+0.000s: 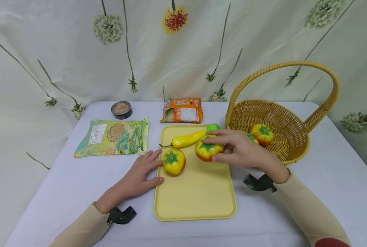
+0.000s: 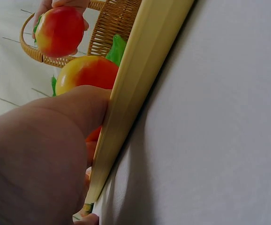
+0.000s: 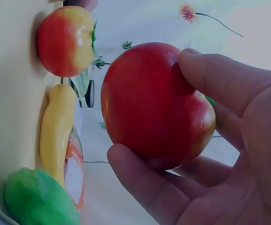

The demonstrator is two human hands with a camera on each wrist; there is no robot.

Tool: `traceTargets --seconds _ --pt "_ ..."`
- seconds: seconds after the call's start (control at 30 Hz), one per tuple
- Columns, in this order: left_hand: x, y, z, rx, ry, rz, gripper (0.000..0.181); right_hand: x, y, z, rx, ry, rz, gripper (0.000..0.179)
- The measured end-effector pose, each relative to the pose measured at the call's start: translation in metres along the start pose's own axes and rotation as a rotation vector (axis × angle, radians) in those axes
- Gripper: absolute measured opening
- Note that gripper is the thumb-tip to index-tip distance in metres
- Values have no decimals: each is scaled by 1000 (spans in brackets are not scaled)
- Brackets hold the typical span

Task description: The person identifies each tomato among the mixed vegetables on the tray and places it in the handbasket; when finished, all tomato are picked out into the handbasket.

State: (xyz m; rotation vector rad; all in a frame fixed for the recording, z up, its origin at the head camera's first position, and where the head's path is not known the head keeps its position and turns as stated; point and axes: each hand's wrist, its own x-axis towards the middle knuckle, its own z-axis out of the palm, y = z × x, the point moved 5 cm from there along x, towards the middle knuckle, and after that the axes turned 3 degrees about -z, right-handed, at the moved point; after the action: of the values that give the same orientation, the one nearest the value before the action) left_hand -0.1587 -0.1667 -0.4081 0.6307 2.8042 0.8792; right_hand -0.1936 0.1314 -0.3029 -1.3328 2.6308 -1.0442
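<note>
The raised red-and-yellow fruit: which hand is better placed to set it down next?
Right, most likely: the right hand grips the raised fruit above the yellow tray, so no handover should be needed. The left hand rests at the tray's left rim, beside another fruit.

Flower-printed cloth [image 1: 183, 61] behind white table [image 1: 196, 235]

The right hand [image 1: 240, 146] holds a fruit [image 1: 205, 154] over the tray [image 1: 196, 200].
</note>
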Motion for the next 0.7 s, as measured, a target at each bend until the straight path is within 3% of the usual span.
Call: traceTargets --seconds 0.3,0.5,0.7 --pt "1 -1 3 9 -6 -4 51 -18 1 -25 -72 57 17 45" --pt "1 -1 2 3 -14 -14 51 -44 3 -50 -92 145 -14 47" --pt "1 -1 1 7 -4 -7 50 -76 12 -69 -179 236 55 53"
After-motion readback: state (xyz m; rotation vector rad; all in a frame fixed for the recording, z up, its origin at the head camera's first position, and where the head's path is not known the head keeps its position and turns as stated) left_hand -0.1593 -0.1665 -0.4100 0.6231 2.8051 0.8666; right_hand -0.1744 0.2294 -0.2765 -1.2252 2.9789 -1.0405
